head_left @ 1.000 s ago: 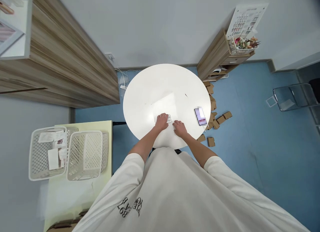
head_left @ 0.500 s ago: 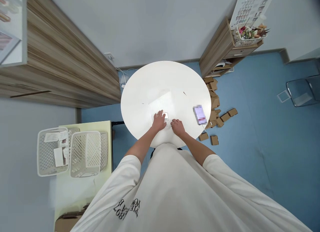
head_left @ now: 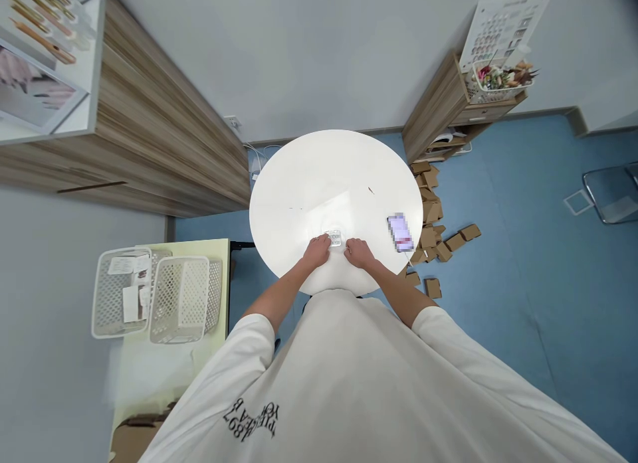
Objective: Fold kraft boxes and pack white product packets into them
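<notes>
On the white round table [head_left: 319, 164], near its front edge, lies a small clear case [head_left: 335, 238] with several little round shapes in it. My left hand [head_left: 316, 252] holds the case's left edge with curled fingers; the thumb side is partly hidden. Just right of the case is my right hand [head_left: 359, 254], its fingers bent and pressed together. Whatever it pinches is too small to make out. Farther right on the same table rests a phone [head_left: 400, 232] with a blurred lilac screen and a white cable.
Two white perforated baskets [head_left: 180, 300] stand on a pale table at left, one with papers inside. Small brown cardboard boxes [head_left: 432, 207] lie on the blue floor beside the round table. A wood-grain cabinet [head_left: 164, 131] rises at back left, a smaller shelf unit [head_left: 443, 111] at back right.
My left hand has gone from spread fingers over the case to curled fingers at its left edge, so more of the case shows. The right hand stays close by. The whole view has shifted slightly.
</notes>
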